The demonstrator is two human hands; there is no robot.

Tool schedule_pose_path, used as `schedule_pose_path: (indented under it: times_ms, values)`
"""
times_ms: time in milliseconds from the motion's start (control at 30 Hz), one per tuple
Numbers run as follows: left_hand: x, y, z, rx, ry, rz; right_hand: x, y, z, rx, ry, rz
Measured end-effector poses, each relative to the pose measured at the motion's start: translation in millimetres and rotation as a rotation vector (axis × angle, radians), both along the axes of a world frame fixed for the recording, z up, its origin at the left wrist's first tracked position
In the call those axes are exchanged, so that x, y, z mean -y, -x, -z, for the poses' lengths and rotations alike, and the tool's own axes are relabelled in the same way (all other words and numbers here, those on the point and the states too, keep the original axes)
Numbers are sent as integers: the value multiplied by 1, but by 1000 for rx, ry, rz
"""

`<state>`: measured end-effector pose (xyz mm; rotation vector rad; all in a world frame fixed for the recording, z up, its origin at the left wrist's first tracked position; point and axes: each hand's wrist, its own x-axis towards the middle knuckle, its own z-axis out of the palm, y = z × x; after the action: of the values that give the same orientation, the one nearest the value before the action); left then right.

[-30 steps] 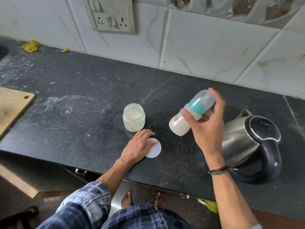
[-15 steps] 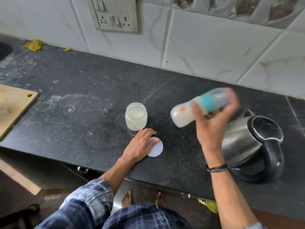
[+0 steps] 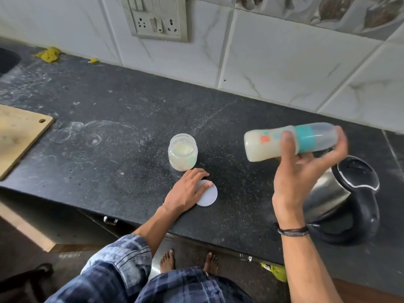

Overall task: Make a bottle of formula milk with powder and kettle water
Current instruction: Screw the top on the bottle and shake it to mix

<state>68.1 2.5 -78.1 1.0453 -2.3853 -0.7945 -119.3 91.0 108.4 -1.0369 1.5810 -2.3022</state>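
My right hand (image 3: 299, 171) grips a capped baby bottle (image 3: 269, 143) with a teal collar, holding it almost level above the black counter (image 3: 109, 138); pale milk fills its base end on the left. An open clear jar of formula powder (image 3: 183, 152) stands on the counter to the left of the bottle. Its white round lid (image 3: 208, 196) lies flat just in front of the jar. My left hand (image 3: 188, 191) rests on that lid with fingers spread and relaxed. A steel kettle (image 3: 341, 193) with a black lid and handle stands at the right, below the bottle.
A wooden cutting board (image 3: 19, 136) lies at the counter's left edge. A wall socket panel (image 3: 157, 18) sits on the tiled wall behind. Yellow scraps (image 3: 49, 54) lie at the back left. A dark sink corner (image 3: 6, 60) shows at far left.
My right hand has swung the bottle from a steep tilt to nearly horizontal, its base rising to the left. My left hand stays on the lid.
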Motion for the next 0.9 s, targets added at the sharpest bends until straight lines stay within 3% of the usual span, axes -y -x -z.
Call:
schedule_pose_path:
  times_ms: [67,167,333,467,633,767,900]
  values:
    - [-1,-1,2,0,3,-3,4,3,3,-62,-53,-38]
    - [-1,-2,3,-3,-5,0,1,4,5,-159,-326,-234]
    - [0,-1,2,3,5,-4,-1,1,2,-49,-12,-4]
    - [-1,-3,4,1,1,-1,0,3,5,-155,-316,-212]
    - [1,0,1,9,6,-4,0,3,0,-19,5,-8]
    - [-1,-3,3,0,7,1,4,1,2,-100,-299,-198]
    - [0,-1,-1,5,0,-1,-1,-6,-2,0,-40,-40]
